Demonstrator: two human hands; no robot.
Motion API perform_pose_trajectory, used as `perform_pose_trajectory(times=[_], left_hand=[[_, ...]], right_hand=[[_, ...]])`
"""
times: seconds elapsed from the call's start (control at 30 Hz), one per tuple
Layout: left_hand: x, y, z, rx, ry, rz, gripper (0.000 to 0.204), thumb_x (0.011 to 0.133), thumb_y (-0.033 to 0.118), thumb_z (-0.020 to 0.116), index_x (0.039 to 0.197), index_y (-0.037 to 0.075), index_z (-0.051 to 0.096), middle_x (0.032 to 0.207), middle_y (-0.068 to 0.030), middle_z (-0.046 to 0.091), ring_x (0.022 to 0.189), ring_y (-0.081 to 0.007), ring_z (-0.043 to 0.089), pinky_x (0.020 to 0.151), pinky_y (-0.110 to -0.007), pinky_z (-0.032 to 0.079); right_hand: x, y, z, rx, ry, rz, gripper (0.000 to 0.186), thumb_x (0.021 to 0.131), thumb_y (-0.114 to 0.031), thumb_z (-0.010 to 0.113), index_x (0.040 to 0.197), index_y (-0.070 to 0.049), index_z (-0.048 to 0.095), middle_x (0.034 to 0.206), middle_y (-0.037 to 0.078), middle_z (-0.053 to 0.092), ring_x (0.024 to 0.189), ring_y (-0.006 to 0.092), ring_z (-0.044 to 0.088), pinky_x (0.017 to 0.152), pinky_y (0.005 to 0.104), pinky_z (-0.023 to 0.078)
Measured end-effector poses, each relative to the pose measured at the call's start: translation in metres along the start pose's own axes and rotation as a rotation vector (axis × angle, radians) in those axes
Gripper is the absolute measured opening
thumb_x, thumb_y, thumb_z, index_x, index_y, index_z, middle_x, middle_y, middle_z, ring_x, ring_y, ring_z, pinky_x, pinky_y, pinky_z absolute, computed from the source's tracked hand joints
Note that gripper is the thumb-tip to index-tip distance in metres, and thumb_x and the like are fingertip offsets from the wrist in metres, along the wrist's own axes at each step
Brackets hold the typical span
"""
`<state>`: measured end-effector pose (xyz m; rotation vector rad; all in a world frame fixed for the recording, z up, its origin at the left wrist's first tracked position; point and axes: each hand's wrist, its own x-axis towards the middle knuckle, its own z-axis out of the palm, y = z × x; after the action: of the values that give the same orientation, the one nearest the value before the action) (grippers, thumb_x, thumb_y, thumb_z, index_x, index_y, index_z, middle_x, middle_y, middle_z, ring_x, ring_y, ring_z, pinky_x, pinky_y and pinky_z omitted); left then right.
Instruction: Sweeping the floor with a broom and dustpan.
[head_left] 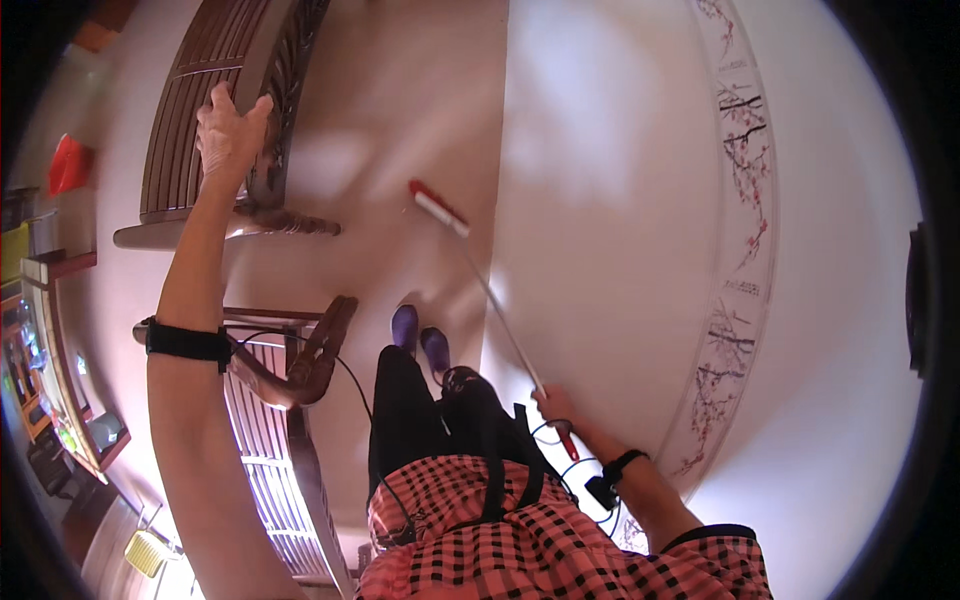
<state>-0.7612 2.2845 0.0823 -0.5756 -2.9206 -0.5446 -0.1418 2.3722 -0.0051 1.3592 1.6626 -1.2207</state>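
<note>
My right hand (556, 404) is closed around the long thin handle of a broom (497, 310), close to the handle's red end. The handle slants down to the broom's red and white head (440, 208), which rests on the floor near the foot of the wall. My left arm stretches far forward. At its end my left hand (232, 138) is over a slatted dark wooden bench (185, 150), near its carved side, with the fingers apart. Whether that hand touches the wood, I cannot tell.
A second slatted wooden seat (275, 460) with a curved armrest stands close at my left. The white wall (610, 240) with a blossom-patterned border (745, 150) rises on the right. At far left are a red object (70, 165), a cluttered table (70, 370) and a yellow stool-like thing (148, 553).
</note>
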Motion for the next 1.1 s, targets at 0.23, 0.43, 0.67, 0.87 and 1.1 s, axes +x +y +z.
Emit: perform_pose_trajectory(times=[0.23, 0.43, 0.67, 0.87, 1.1], left_hand=[[-0.086, 0.054, -0.042, -0.43, 0.106, 0.159, 0.052, 0.074, 0.026, 0.062, 0.116, 0.004, 0.041, 0.101, -0.024, 0.047, 0.094, -0.0386, 0.044, 0.084, -0.047, 0.034], [-0.246, 0.05, -0.101, -0.386, -0.213, -0.105, 0.049, 0.071, 0.008, 0.061, 0.115, 0.001, 0.041, 0.106, -0.018, 0.044, 0.101, -0.0341, 0.039, 0.087, -0.043, 0.032], [-0.315, -0.07, -0.108, 0.014, -0.096, -0.235, 0.048, 0.066, 0.007, 0.059, 0.111, 0.003, 0.043, 0.105, -0.0164, 0.042, 0.1, -0.0337, 0.038, 0.086, -0.048, 0.03], [-0.308, -0.112, -0.067, 0.026, -0.121, -0.385, 0.044, 0.072, 0.017, 0.058, 0.112, 0.005, 0.044, 0.106, -0.0198, 0.042, 0.1, -0.0374, 0.037, 0.086, -0.049, 0.031], [-0.322, -0.116, -0.055, -0.088, -0.429, -0.482, 0.047, 0.072, 0.027, 0.061, 0.111, 0.007, 0.046, 0.11, -0.0262, 0.037, 0.102, -0.0447, 0.036, 0.086, -0.052, 0.033]], right_hand=[[0.129, -0.085, -0.045, -0.37, 0.366, -0.378, 0.028, 0.087, -0.027, 0.041, 0.084, -0.001, 0.051, 0.069, 0.021, 0.056, 0.068, 0.0348, 0.057, 0.062, 0.0444, 0.044], [0.148, -0.201, -0.046, -0.058, 0.134, -0.371, 0.031, 0.081, -0.016, 0.045, 0.108, -0.002, 0.044, 0.083, 0.022, 0.058, 0.081, 0.0395, 0.056, 0.072, 0.0445, 0.044], [0.079, -0.079, 0.008, -0.443, 0.137, -0.536, 0.044, 0.077, -0.009, 0.041, 0.121, -0.003, 0.04, 0.081, 0.029, 0.056, 0.076, 0.0451, 0.054, 0.072, 0.0504, 0.043], [0.013, -0.067, -0.007, -0.579, -0.015, -0.449, 0.041, 0.078, -0.007, 0.041, 0.119, -0.004, 0.042, 0.086, 0.027, 0.056, 0.081, 0.0418, 0.055, 0.073, 0.0471, 0.044], [-0.024, -0.131, -0.037, -0.484, -0.18, -0.524, 0.045, 0.082, -0.007, 0.041, 0.126, -0.007, 0.037, 0.07, 0.018, 0.056, 0.063, 0.0312, 0.057, 0.059, 0.0378, 0.046]])
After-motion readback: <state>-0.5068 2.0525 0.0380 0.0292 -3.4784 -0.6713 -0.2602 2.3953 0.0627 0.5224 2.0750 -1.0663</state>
